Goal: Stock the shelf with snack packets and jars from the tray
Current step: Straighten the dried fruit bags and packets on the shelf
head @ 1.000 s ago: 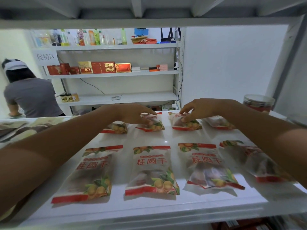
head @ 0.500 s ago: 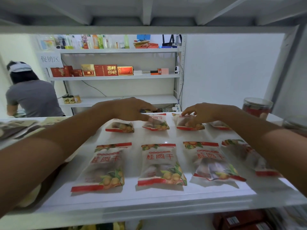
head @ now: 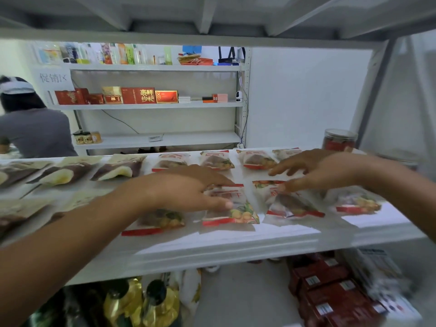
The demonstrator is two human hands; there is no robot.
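Hands [head: 188, 190] pulled back onto front-row packets [head: 230, 206]; print blurred.

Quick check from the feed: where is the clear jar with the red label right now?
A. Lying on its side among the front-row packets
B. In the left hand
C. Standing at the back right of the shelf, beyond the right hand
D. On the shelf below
C: the jar stands upright at the back right of the shelf, beyond the right hand, which is not touching it.
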